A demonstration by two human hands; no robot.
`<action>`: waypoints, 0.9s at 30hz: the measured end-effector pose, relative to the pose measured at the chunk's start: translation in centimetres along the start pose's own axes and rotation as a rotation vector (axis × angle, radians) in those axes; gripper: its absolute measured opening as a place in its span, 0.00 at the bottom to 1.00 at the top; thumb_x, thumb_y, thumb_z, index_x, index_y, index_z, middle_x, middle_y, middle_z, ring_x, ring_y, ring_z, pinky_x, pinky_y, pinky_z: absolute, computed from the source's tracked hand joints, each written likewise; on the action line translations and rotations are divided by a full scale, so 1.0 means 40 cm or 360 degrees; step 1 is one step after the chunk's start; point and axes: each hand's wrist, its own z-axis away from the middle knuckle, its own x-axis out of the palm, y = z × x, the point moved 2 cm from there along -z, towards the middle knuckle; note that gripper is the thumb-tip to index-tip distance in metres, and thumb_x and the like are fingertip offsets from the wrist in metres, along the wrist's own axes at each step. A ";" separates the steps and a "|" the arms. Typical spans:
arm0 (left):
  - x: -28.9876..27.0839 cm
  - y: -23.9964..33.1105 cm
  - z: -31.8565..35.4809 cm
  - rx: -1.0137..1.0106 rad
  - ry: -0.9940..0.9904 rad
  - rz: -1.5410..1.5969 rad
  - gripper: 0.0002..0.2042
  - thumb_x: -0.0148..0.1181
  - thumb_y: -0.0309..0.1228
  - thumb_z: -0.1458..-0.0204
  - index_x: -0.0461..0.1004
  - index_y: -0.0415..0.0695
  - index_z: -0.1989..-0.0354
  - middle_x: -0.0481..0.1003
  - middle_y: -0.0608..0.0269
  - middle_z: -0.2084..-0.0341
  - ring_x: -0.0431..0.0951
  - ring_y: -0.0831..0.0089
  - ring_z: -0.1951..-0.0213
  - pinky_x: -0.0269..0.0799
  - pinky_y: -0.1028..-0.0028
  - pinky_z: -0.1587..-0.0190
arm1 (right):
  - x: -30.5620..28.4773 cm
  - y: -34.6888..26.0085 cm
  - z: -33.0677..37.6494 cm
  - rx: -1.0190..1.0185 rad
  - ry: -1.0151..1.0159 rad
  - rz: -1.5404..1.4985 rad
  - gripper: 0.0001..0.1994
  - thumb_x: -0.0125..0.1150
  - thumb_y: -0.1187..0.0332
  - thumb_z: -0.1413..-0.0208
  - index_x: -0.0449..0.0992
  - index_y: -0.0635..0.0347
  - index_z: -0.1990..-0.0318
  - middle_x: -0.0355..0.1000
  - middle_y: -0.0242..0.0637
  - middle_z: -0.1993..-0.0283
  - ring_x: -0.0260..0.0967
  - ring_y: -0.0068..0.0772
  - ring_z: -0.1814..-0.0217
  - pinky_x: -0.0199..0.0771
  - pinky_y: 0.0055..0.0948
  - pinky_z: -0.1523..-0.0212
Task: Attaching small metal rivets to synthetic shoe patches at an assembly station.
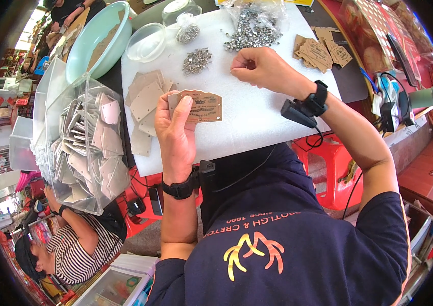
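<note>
My left hand (177, 127) grips a brown printed cardboard tag (207, 107) with small corner holes, thumb across its front. Over the white foam sheet (237, 130), my right hand (259, 67) is closed with fingers curled; whatever it may hold is hidden. To its left lies a small heap of metal fasteners (197, 61). Beyond the right hand, a larger heap of shiny metal pieces (252, 31) spills from a clear plastic bag (276, 15). Plain grey-brown tags (145, 97) lie loosely stacked beside my left hand. Printed brown tags (317, 53) form another pile at the far right.
A clear bin (53, 130) packed with tags (91, 137) stands at the left. Behind it is a pale green basin (71, 58). A round clear tub (146, 43) and a small bag of metal pieces (188, 33) sit at the back. Another person (81, 245) is at lower left.
</note>
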 end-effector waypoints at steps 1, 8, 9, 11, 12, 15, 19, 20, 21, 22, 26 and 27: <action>0.000 0.003 0.004 0.0001 0.0000 0.0000 0.10 0.57 0.25 0.42 0.66 0.43 0.53 0.75 0.63 0.61 0.77 0.75 0.59 0.75 0.72 0.53 | 0.006 0.000 -0.012 -0.0163 0.0041 0.0179 0.09 0.59 0.65 0.43 0.77 0.61 0.64 0.70 0.27 0.75 0.66 0.16 0.76 0.66 0.18 0.77; -0.027 0.006 0.025 -0.0010 0.0046 -0.0033 0.09 0.55 0.24 0.42 0.68 0.43 0.53 0.77 0.61 0.60 0.78 0.72 0.58 0.74 0.69 0.52 | 0.036 -0.017 -0.067 0.0005 0.0035 0.0076 0.09 0.58 0.66 0.43 0.76 0.63 0.62 0.71 0.28 0.75 0.68 0.17 0.76 0.70 0.20 0.77; -0.030 0.005 0.027 -0.0014 0.0046 -0.0026 0.09 0.55 0.24 0.42 0.68 0.43 0.53 0.77 0.60 0.60 0.78 0.71 0.58 0.74 0.69 0.52 | 0.033 -0.011 -0.065 -0.0002 0.0109 0.0026 0.09 0.58 0.67 0.43 0.76 0.63 0.61 0.71 0.28 0.75 0.68 0.17 0.76 0.70 0.20 0.77; -0.034 0.005 0.032 -0.0014 0.0055 -0.0017 0.10 0.55 0.24 0.42 0.68 0.43 0.53 0.77 0.60 0.60 0.78 0.71 0.58 0.74 0.69 0.52 | 0.026 -0.003 -0.061 -0.0010 0.0174 -0.0020 0.09 0.57 0.68 0.42 0.76 0.63 0.59 0.71 0.28 0.75 0.68 0.17 0.76 0.71 0.20 0.77; -0.036 0.004 0.035 -0.0016 0.0061 -0.0015 0.10 0.55 0.24 0.42 0.68 0.43 0.52 0.76 0.60 0.60 0.78 0.72 0.58 0.74 0.69 0.51 | 0.022 0.001 -0.060 -0.0011 0.0185 0.0027 0.09 0.57 0.68 0.42 0.75 0.63 0.57 0.71 0.28 0.75 0.68 0.17 0.75 0.70 0.20 0.77; -0.036 0.004 0.043 -0.0013 0.0045 -0.0010 0.10 0.55 0.24 0.42 0.68 0.43 0.52 0.77 0.60 0.60 0.77 0.72 0.58 0.73 0.69 0.51 | 0.009 0.003 -0.062 -0.0042 0.0205 0.0189 0.09 0.57 0.69 0.41 0.75 0.63 0.56 0.71 0.29 0.75 0.68 0.16 0.75 0.70 0.20 0.76; -0.047 -0.002 0.046 -0.0006 0.0024 -0.0014 0.10 0.55 0.23 0.42 0.67 0.43 0.52 0.77 0.59 0.60 0.77 0.72 0.57 0.73 0.69 0.51 | 0.011 -0.015 -0.072 -0.0247 0.0106 0.0465 0.08 0.59 0.69 0.43 0.77 0.66 0.62 0.73 0.35 0.74 0.70 0.21 0.74 0.72 0.26 0.71; -0.048 -0.004 0.048 -0.0020 0.0036 -0.0025 0.10 0.55 0.23 0.41 0.67 0.43 0.52 0.77 0.59 0.60 0.77 0.72 0.57 0.73 0.69 0.51 | 0.013 -0.011 -0.074 -0.0245 0.0105 0.0466 0.08 0.59 0.69 0.43 0.77 0.66 0.62 0.73 0.35 0.74 0.70 0.21 0.74 0.72 0.26 0.71; -0.048 -0.005 0.051 -0.0033 0.0047 -0.0036 0.10 0.54 0.22 0.41 0.67 0.42 0.52 0.77 0.59 0.60 0.77 0.72 0.57 0.73 0.70 0.51 | 0.019 -0.008 -0.077 -0.0336 0.0081 0.0541 0.08 0.60 0.69 0.44 0.77 0.67 0.63 0.74 0.38 0.73 0.70 0.26 0.74 0.72 0.28 0.69; -0.045 -0.004 0.052 -0.0034 0.0047 -0.0035 0.10 0.54 0.22 0.41 0.67 0.42 0.52 0.77 0.59 0.60 0.77 0.72 0.57 0.73 0.70 0.51 | 0.023 -0.007 -0.079 -0.0427 0.0057 0.0616 0.08 0.60 0.69 0.45 0.77 0.67 0.65 0.75 0.41 0.72 0.71 0.30 0.74 0.73 0.29 0.67; -0.042 -0.001 0.060 -0.0049 0.0093 -0.0021 0.10 0.57 0.22 0.43 0.67 0.42 0.54 0.75 0.64 0.63 0.76 0.80 0.62 0.73 0.77 0.56 | 0.004 -0.012 -0.088 -0.0430 0.0087 0.0793 0.08 0.60 0.70 0.46 0.77 0.67 0.65 0.76 0.44 0.71 0.73 0.37 0.71 0.74 0.31 0.64; -0.043 -0.001 0.061 -0.0047 0.0096 -0.0018 0.10 0.57 0.22 0.42 0.67 0.42 0.54 0.75 0.65 0.64 0.76 0.80 0.62 0.73 0.77 0.56 | -0.011 -0.014 -0.089 -0.0375 0.0108 0.0852 0.08 0.60 0.70 0.46 0.77 0.67 0.65 0.76 0.45 0.71 0.74 0.38 0.70 0.74 0.31 0.64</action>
